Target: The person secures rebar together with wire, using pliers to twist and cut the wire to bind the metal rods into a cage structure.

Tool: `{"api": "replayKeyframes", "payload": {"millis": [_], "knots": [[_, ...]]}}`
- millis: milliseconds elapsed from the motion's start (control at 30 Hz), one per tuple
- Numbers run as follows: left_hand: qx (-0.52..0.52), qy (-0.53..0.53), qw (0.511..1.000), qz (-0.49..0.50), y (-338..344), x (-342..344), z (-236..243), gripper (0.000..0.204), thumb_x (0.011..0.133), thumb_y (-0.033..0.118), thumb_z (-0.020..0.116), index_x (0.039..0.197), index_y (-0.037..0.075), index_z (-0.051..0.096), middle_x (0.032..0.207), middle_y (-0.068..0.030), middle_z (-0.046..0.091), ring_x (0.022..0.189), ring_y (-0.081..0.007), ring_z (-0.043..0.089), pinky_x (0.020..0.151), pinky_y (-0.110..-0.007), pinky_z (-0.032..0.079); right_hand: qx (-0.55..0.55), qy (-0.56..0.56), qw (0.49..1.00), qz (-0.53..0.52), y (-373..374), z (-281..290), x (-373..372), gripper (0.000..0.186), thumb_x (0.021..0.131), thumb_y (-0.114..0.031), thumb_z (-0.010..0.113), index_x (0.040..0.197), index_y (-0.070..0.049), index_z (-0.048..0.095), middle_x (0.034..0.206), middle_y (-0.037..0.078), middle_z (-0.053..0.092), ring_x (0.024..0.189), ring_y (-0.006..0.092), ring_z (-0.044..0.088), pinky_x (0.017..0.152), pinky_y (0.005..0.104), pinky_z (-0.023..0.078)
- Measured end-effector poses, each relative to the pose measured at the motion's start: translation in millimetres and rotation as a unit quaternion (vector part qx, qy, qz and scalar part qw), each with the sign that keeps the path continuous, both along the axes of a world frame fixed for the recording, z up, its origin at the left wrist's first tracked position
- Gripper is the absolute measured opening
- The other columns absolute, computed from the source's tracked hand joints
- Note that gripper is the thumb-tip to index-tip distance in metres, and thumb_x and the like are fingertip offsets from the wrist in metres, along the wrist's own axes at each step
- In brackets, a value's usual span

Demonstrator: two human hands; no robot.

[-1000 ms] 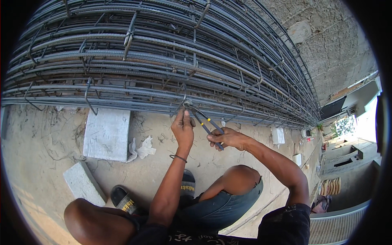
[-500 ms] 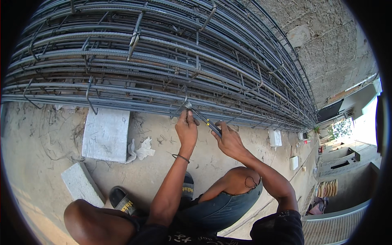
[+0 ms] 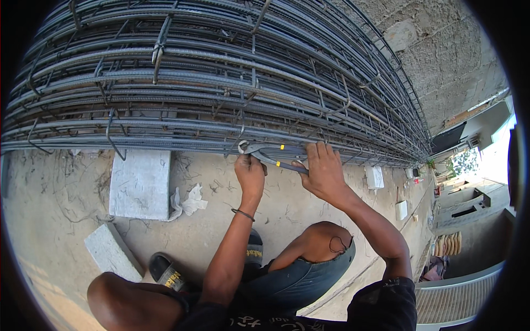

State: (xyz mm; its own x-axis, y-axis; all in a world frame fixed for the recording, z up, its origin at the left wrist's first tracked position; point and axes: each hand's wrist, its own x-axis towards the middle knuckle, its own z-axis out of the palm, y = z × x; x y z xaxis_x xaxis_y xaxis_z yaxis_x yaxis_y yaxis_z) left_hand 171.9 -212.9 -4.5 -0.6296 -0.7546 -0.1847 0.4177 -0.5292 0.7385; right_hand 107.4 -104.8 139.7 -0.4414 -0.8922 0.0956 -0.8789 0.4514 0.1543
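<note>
Pincers (image 3: 270, 156) with dark steel handles and yellow bands lie nearly level along the lowest bars of the rebar cage (image 3: 221, 99), head pointing left at a wire tie. They look stiff, fairly heavy and smooth, best gripped far out on the handles. The left hand (image 3: 250, 174) is clenched just under the head, while the right hand (image 3: 324, 171) wraps the handle ends.

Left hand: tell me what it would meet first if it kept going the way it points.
Probably the lowest bars of the rebar cage: the left hand points up at them, beside the pliers. Depth is unclear.
</note>
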Motion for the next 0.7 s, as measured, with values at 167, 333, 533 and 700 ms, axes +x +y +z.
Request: {"api": "replayKeyframes", "payload": {"millis": [167, 333, 533, 700], "knots": [[0.025, 0.003, 1.0, 0.002, 13, 9, -28, 0.024, 0.097, 0.02, 0.05, 0.103, -0.001, 0.06, 0.076, -0.0077, 0.064, 0.053, -0.0085, 0.054, 0.046, -0.022, 0.042, -0.125, -0.706, 0.666, -0.205, 62, -71, 3, 0.048, 0.099, -0.041, 0.041, 0.134, -0.009, 0.034, 0.087, 0.011, 0.058, 0.075, 0.0194, 0.059, 0.07, 0.036, 0.048], [0.115, 0.13, 0.984, -0.042, 13, 14, -18, 0.028, 0.096, 0.024, 0.053, 0.1, -0.004, 0.059, 0.085, -0.0135, 0.066, 0.077, -0.018, 0.064, 0.073, -0.03, 0.051, -0.067, -0.344, 0.916, -0.194, 134, -157, 21, 0.043, 0.1, -0.033, 0.043, 0.136, -0.01, 0.037, 0.099, 0.011, 0.059, 0.095, 0.0231, 0.058, 0.085, 0.0375, 0.047], [0.063, 0.18, 0.981, -0.047, 7, 19, -16, 0.029, 0.096, 0.025, 0.053, 0.1, -0.004, 0.058, 0.091, -0.0149, 0.067, 0.085, -0.0207, 0.064, 0.083, -0.033, 0.049, -0.263, -0.541, 0.793, -0.096, 32, -99, 30, 0.033, 0.098, -0.021, 0.049, 0.122, 0.001, 0.053, 0.112, 0.011, 0.06, 0.105, 0.0186, 0.055, 0.092, 0.0333, 0.044], [0.074, 0.072, 0.992, -0.077, 19, 19, 9, 0.027, 0.096, 0.023, 0.053, 0.098, -0.002, 0.061, 0.09, -0.0135, 0.068, 0.079, -0.016, 0.062, 0.073, -0.028, 0.049, -0.234, -0.648, 0.713, -0.127, 11, -113, 19, 0.029, 0.096, -0.019, 0.053, 0.113, 0.004, 0.055, 0.094, 0.01, 0.064, 0.087, 0.018, 0.062, 0.075, 0.031, 0.049]]}}
